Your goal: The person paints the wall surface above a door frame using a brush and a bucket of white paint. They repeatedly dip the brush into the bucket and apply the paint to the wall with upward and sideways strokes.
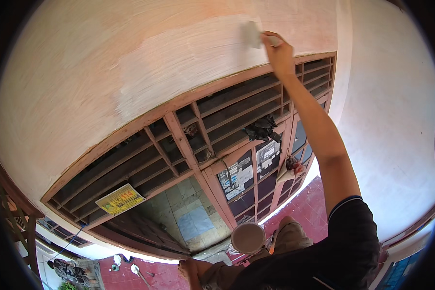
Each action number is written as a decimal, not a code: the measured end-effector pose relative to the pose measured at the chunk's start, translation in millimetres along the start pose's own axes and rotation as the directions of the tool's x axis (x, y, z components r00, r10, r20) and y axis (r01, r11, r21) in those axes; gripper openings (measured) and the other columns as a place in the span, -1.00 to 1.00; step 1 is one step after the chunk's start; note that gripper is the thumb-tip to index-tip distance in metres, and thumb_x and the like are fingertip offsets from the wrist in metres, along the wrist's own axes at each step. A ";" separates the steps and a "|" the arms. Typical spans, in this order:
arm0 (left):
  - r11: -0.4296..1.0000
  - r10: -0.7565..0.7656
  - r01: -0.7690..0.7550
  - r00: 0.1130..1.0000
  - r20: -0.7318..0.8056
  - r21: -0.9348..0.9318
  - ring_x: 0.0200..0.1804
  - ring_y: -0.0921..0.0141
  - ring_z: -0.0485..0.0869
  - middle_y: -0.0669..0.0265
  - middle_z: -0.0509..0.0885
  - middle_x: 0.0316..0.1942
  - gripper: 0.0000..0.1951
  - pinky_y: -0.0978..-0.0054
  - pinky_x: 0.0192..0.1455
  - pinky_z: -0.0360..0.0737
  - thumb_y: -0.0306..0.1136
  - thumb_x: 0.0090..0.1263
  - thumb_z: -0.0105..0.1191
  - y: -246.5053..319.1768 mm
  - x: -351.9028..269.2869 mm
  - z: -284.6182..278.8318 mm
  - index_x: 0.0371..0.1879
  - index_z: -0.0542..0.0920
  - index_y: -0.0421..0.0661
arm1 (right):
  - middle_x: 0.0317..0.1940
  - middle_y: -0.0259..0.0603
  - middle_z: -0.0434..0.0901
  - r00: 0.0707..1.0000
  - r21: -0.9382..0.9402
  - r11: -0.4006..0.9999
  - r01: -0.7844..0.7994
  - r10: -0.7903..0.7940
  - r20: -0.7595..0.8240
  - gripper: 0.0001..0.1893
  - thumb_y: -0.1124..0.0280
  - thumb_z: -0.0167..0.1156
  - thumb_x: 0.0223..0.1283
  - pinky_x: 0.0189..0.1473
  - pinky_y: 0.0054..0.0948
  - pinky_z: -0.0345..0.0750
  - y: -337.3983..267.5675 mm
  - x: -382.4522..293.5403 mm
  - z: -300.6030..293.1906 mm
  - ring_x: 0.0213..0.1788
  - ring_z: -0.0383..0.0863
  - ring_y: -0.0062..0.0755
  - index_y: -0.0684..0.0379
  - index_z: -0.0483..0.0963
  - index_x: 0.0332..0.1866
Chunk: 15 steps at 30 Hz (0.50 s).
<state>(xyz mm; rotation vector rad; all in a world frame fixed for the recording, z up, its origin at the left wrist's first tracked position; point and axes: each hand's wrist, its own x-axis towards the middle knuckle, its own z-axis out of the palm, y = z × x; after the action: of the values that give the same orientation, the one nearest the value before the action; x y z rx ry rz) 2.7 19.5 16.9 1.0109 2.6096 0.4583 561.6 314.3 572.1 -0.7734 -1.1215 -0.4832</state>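
My right hand (280,58) grips a broad paintbrush (253,34) against the wall above the wooden door frame. The brush is blurred by motion. Whitish paint (188,61) covers a streaked patch of the peach wall (76,83) to its left. Down by my bent left knee is my left hand (189,270), partly cut off by the picture's bottom; whether it grips anything is not clear. A round bucket of pale paint (248,237) stands below, in front of my legs.
A slatted wooden vent (239,105) tops the doorway. A black plastic bundle (262,128) and a wrapped bunch (293,168) hang there, beside a yellow printed plate (120,198). The door leaf (235,181) has glass panes. A long-handled tool (139,273) lies on the red tiles (112,279).
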 end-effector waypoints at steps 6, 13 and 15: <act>0.999 0.033 -0.034 0.996 -0.077 -0.014 0.18 -0.04 0.59 -0.10 0.65 0.09 -0.50 0.01 0.28 0.50 -0.02 0.38 -0.02 -14.0 12.1 22.2 0.04 0.64 -0.23 | -0.40 -0.08 0.74 0.992 -0.278 0.953 -0.120 0.105 -0.068 -0.69 0.21 0.32 0.39 -0.23 -0.46 0.60 81.9 4.7 -44.0 -0.35 0.70 -0.47 0.24 0.68 0.01; 0.999 0.048 -0.048 0.998 -0.038 0.011 0.18 -0.03 0.59 -0.07 0.65 0.11 -0.49 0.00 0.28 0.49 -0.04 0.38 -0.03 -7.1 10.7 16.5 0.06 0.64 -0.22 | -0.28 0.04 0.73 0.999 -0.248 0.969 -0.002 0.010 0.030 -0.73 0.28 0.33 0.34 -0.29 -0.30 0.61 14.8 -53.1 17.2 -0.44 0.67 -0.15 0.20 0.66 0.03; 0.999 0.033 -0.033 0.999 -0.008 0.018 0.19 -0.02 0.59 -0.05 0.65 0.12 -0.49 0.00 0.28 0.50 -0.03 0.36 -0.02 5.0 2.7 6.8 0.07 0.64 -0.21 | -0.20 0.06 0.74 0.996 -0.146 0.989 -0.003 0.015 0.085 -0.72 0.31 0.33 0.33 -0.28 -0.29 0.62 -24.4 -72.6 40.0 -0.41 0.69 -0.14 0.21 0.65 0.05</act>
<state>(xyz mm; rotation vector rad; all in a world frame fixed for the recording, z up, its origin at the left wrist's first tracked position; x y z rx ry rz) 6.5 26.1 12.4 1.0614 2.6118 0.4491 492.8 326.4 521.1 -0.9340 -1.1707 -0.5328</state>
